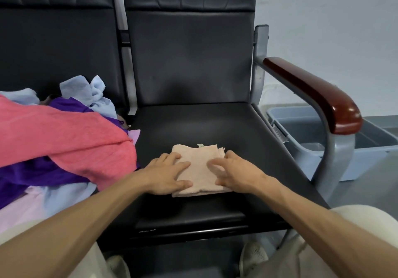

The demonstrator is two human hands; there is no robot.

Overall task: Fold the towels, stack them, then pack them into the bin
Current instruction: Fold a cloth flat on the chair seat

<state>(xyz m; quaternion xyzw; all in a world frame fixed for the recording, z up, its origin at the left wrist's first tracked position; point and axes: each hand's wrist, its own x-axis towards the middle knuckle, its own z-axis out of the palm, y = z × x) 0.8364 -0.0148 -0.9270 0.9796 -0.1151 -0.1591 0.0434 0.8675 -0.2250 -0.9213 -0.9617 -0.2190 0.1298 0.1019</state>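
Pressing down from both sides, the two hands lie on a folded peach towel [199, 170] in the lower centre of the frame, on the black chair seat [193, 122]. Both bare forearms reach up from the bottom corners and converge on it.

The left hand [169, 174] lies palm down over the towel's left edge. Its fingers are straight and slightly spread, and the thumb stretches along the near side toward the middle. The right hand [235, 173] covers the right edge, also palm down, with its thumb pointing left. Its fingers are blurred; they look loosely spread and a little bent on the cloth, pinching nothing.

The towel is a near-square, flat pad with its sides roughly parallel to the seat's front edge; I cannot tell which axis is longer. A small white tag [200, 145] sticks out of the far edge toward the backrest, too small to read.

At the left of the frame, unfolded towels are heaped on the neighbouring seat: a coral towel [64, 135] on top, a purple towel [32, 174] under it, a light blue towel [94, 97] behind, and a pale pink towel [21, 209] nearest.

At the right, beyond the dark red armrest [318, 97], a grey-blue bin [370, 142] stands on the floor, well apart from the folded towel.
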